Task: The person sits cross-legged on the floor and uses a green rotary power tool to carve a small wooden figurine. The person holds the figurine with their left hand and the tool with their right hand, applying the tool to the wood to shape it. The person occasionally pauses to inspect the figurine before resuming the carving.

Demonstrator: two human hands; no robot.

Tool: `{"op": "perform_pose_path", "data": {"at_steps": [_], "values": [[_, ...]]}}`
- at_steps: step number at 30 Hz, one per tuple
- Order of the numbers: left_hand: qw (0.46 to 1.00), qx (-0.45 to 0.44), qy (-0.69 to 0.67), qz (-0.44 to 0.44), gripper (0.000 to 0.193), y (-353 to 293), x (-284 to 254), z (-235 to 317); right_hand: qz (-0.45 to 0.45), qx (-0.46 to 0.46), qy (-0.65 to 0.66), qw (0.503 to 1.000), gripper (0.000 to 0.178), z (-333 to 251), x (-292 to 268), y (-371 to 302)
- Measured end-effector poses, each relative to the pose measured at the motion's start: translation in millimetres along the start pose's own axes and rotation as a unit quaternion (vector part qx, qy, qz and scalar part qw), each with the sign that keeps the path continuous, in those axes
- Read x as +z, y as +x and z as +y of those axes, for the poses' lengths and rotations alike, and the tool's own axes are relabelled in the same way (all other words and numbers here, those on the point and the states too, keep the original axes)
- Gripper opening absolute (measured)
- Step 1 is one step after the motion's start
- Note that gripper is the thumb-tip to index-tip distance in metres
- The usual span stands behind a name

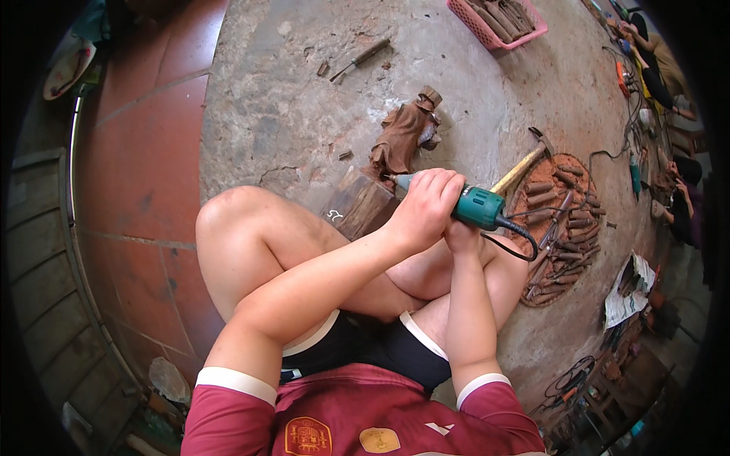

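A green electric die grinder (479, 207) lies across my grip, its narrow tip pointing left. My left hand (424, 207) wraps over its front part. Below and behind it, my right hand (461, 235) is closed around the body, its fingers partly hidden. The tip meets a brown carved wooden figure (401, 137) low down, close to where it joins its square block base (359, 204); whether it touches cannot be made out. The figure lies on the floor with its top away from me, the block against my crossed legs.
On the right, a round tray (525, 292) holds several chisels, with a yellow-handled hammer (521, 169) at its edge. A pink basket (496, 39) stands far off. One chisel (361, 59) lies on concrete. Cables and other people's hands (679, 186) are farther right.
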State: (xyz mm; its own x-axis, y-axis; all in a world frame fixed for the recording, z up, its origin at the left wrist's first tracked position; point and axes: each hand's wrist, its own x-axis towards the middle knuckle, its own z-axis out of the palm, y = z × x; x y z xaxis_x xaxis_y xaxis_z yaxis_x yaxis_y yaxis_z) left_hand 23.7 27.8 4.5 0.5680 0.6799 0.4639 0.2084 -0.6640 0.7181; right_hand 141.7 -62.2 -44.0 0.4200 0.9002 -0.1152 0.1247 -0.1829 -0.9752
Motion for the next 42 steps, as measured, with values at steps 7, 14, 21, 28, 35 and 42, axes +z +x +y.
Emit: {"op": "perform_pose_path", "data": {"at_steps": [7, 14, 21, 28, 35, 42], "values": [[1.0, -0.004, -0.011, -0.002, 0.048, -1, 2, -2, 0.003, 0.009, 0.028, 1.0, 0.066, 2, 0, -1], [1.0, -0.008, -0.013, -0.002, 0.045, 1, 3, 0, 0.001, 0.015, 0.025, 1.0, 0.059, 11, -1, 1], [1.0, 0.003, -0.003, 0.026, 0.036, -1, 4, 0, 0.007, 0.143, 0.087, 0.986, 0.076, 26, -9, -9], [1.0, -0.001, -0.018, -0.001, 0.051, -2, -1, 0, 0.012, 0.072, 0.015, 0.997, 0.068, 34, -3, -1], [1.0, -0.005, -0.021, -0.006, 0.054, 0, 1, 1, 0.018, 0.099, 0.001, 0.995, 0.064, 33, -2, 4], [1.0, -0.004, -0.008, 0.001, 0.056, -4, 2, -2, 0.041, 0.123, 0.046, 0.99, 0.063, 19, 2, -1]]}}
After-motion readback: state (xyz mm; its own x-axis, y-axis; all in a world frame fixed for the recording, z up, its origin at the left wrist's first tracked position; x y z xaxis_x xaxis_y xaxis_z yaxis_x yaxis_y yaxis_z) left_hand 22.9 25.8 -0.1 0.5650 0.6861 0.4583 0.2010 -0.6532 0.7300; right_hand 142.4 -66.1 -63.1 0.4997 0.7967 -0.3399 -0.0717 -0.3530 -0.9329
